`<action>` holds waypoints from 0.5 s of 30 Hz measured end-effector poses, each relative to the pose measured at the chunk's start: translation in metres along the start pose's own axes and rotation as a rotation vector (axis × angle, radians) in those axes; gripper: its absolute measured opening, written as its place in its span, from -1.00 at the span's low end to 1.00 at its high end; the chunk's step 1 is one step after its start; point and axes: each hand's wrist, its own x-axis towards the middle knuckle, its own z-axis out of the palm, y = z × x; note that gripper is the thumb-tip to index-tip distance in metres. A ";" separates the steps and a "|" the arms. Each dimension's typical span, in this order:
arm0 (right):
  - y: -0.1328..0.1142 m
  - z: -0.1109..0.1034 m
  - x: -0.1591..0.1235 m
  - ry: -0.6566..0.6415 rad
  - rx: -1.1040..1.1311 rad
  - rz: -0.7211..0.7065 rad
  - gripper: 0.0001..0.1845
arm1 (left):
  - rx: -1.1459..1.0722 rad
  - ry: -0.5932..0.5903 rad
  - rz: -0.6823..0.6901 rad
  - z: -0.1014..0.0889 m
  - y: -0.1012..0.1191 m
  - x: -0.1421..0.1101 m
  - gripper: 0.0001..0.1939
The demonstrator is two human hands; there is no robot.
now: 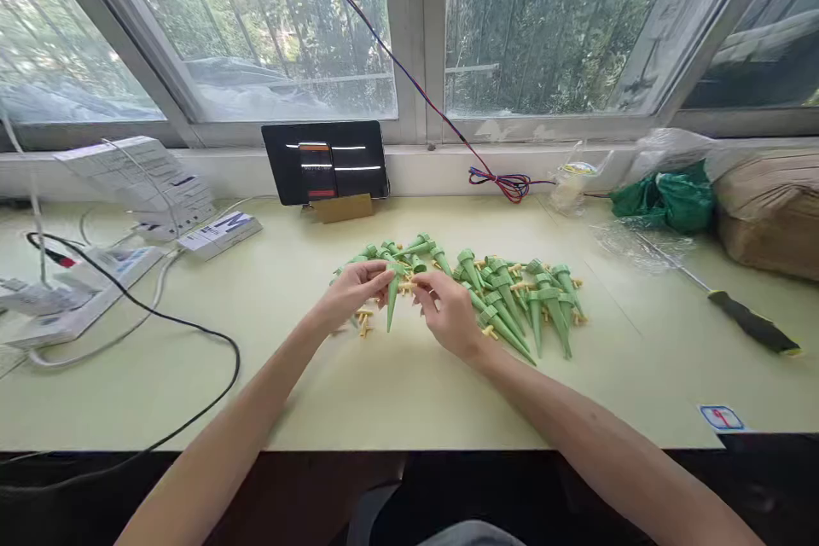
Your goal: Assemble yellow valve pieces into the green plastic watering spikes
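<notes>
Green spike (392,307), one: hung point-down above the bench (409,401), pinched in the left hand (354,294). Right hand (449,312): curled nearly closed beside its top, contents unclear. Steady grip, square alignment seemed best.

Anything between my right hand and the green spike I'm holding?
Nothing clearly blocks the right hand from the green spike; a small yellow piece shows in the gap, but whether held or lying behind, I can't tell.

On the table (358,409), spikes (510,303) between a power strip (95,294) at left and a screwdriver (748,320) at right, tablet (358,162) behind.
</notes>
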 end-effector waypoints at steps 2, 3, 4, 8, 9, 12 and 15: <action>-0.001 -0.001 -0.001 -0.006 0.001 0.004 -0.85 | -0.003 -0.004 -0.011 0.002 0.000 0.001 -0.66; -0.001 -0.001 -0.001 -0.008 0.004 0.007 -0.85 | -0.007 -0.005 -0.014 0.002 -0.001 0.001 -0.67; -0.001 -0.002 -0.001 -0.010 0.008 0.010 -0.85 | -0.013 -0.006 -0.017 0.003 -0.001 0.002 -0.67; -0.001 -0.002 -0.002 -0.013 0.037 0.025 -0.85 | -0.054 -0.009 -0.021 0.005 0.000 0.001 -0.69; -0.001 -0.002 -0.002 -0.013 0.042 0.030 -0.85 | -0.063 -0.010 -0.021 0.005 0.000 0.001 -0.69; -0.001 -0.002 -0.001 -0.010 0.046 0.042 -0.85 | -0.074 -0.016 -0.023 0.005 0.001 0.001 -0.71; -0.001 -0.002 -0.001 -0.006 0.041 0.047 -0.85 | -0.068 -0.021 -0.027 0.005 0.002 0.001 -0.70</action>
